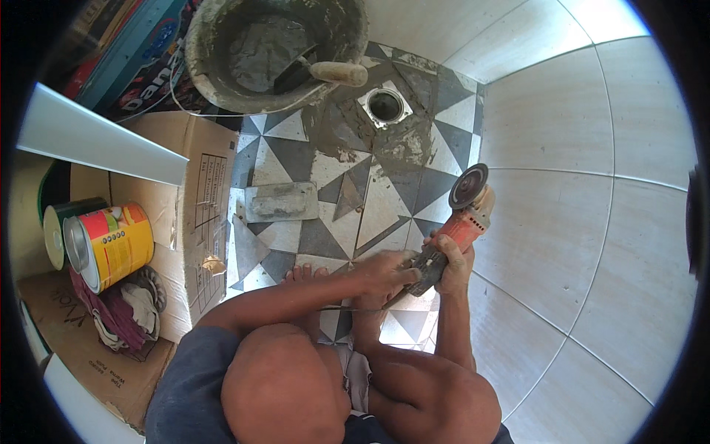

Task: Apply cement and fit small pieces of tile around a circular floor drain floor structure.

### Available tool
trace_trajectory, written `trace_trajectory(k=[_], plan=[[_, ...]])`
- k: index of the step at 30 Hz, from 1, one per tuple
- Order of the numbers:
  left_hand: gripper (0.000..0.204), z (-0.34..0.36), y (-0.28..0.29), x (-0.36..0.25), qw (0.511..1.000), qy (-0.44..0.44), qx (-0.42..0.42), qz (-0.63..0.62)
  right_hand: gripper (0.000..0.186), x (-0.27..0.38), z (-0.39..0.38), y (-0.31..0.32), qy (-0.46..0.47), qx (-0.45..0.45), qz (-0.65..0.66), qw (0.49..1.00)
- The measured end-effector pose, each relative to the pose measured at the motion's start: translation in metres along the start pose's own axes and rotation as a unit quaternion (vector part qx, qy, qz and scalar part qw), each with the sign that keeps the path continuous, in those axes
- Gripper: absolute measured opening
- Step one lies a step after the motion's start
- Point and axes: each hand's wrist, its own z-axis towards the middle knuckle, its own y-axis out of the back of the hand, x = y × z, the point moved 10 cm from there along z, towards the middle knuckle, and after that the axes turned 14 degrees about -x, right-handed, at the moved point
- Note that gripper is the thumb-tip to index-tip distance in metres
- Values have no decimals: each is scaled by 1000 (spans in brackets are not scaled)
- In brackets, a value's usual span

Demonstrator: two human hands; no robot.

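The right hand [452, 268] grips the grinder [462, 229], its disc [468, 186] just past the fingers. The left hand [389, 274] curls behind, can't tell if gripping. Looks like readying it; next needs steady holding.

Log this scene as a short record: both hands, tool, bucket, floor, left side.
Right hand: gripping the angle grinder
Left hand: at the grinder's rear end; grip unclear
Tool: red and black, round disc fitted
Bucket: holds grey mix and a trowel
Floor: grey-and-white triangle pattern, square drain
Left side: cardboard box, yellow can
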Motion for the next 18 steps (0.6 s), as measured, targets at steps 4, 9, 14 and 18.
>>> trace_trajectory(k=[4,9,14,18], plan=[[54,-25,93,-1,927,-115,-229,273,57,18,-1,-1,-23,81,10,996],[40,-27,106,12,886,-109,-289,345,68,1,-2,12,-70,137,-50,987],[39,1,94,13,910,-94,-262,307,69,-10,-12,8,-91,167,-93,977],[40,12,94,2,913,-120,-227,316,70,-21,-9,22,-116,192,-153,962]])
